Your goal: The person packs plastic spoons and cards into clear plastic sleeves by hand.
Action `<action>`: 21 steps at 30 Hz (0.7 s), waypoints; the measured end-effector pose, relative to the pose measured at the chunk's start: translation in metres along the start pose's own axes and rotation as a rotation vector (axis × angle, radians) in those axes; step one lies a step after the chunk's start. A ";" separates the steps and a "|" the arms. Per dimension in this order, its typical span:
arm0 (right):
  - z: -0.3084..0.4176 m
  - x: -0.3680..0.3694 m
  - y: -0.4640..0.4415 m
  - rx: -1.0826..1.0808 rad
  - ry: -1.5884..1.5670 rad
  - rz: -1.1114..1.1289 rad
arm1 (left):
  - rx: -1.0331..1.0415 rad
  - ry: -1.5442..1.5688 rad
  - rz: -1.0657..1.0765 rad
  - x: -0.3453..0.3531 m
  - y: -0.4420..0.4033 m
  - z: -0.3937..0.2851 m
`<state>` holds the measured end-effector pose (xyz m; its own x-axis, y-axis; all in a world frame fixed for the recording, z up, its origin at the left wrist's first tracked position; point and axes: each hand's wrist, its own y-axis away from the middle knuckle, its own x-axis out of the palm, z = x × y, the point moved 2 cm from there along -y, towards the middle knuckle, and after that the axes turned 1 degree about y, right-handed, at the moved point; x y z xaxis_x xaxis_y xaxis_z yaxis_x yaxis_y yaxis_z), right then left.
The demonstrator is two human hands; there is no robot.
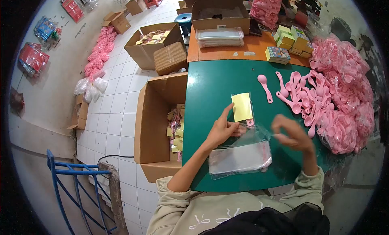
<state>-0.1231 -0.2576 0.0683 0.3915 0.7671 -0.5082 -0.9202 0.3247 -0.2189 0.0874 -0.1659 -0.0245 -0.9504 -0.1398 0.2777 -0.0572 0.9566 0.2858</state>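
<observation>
My left hand (222,129) is closed on the lower left side of a clear plastic bag (244,108), its index finger stretched along the edge. Inside the bag are a yellow card (242,107) and a pink spoon, of which only the handle end (250,122) shows. The bag's loose clear flap spreads toward my right hand (292,133). That hand is blurred, off the table to the right, with its fingers curled; what they pinch, if anything, cannot be made out. Just below both hands lies a stack of clear plastic bags (239,158).
Loose pink spoons (306,93) and bulging bags of pink spoons (344,89) crowd the right side. One pink spoon (265,88) lies apart. Small card stacks (278,55) sit at the back. An open cardboard box (156,117) with packed pieces stands left of the green table (219,79).
</observation>
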 end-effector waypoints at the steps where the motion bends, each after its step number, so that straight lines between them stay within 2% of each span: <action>1: 0.005 -0.024 0.021 0.036 -0.044 -0.069 | -0.017 -0.027 0.041 -0.001 0.001 -0.002; 2: 0.016 -0.051 0.050 0.191 -0.235 -0.246 | -0.034 -0.051 0.081 0.000 0.003 -0.003; 3: 0.027 -0.080 0.086 0.397 -0.007 -0.481 | -0.050 -0.073 0.120 0.000 0.004 -0.004; 5: 0.031 -0.159 0.159 0.236 0.153 -0.508 | -0.029 -0.143 0.160 -0.001 0.002 0.001; 7: 0.046 -0.212 0.189 0.641 0.410 -0.644 | -0.022 -0.193 0.188 -0.001 0.001 0.005; 12: 0.019 -0.187 0.199 0.409 1.356 -0.646 | -0.068 -0.122 0.228 0.000 -0.001 0.004; 13: 0.006 -0.169 0.185 0.369 1.326 -0.611 | -0.061 -0.054 0.228 0.000 0.001 0.004; 16: -0.016 -0.070 0.078 0.267 0.616 -0.312 | -0.045 0.132 0.253 0.004 0.002 0.000; 17: -0.015 -0.036 0.044 0.190 0.525 -0.199 | -0.036 0.194 0.259 0.005 0.003 0.000; 18: -0.003 -0.008 0.014 0.003 0.675 -0.180 | -0.022 0.253 0.263 0.004 0.003 -0.001; 20: -0.019 0.030 -0.009 0.182 0.291 -0.196 | -0.015 0.283 0.256 0.004 0.004 -0.002; 21: -0.031 0.035 -0.013 0.119 0.329 -0.229 | -0.011 0.298 0.250 0.002 0.005 -0.003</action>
<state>-0.0975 -0.2519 0.0272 0.5485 0.4557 -0.7010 -0.7954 0.5429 -0.2694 0.0857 -0.1620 -0.0197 -0.8042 0.0277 0.5937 0.1697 0.9680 0.1847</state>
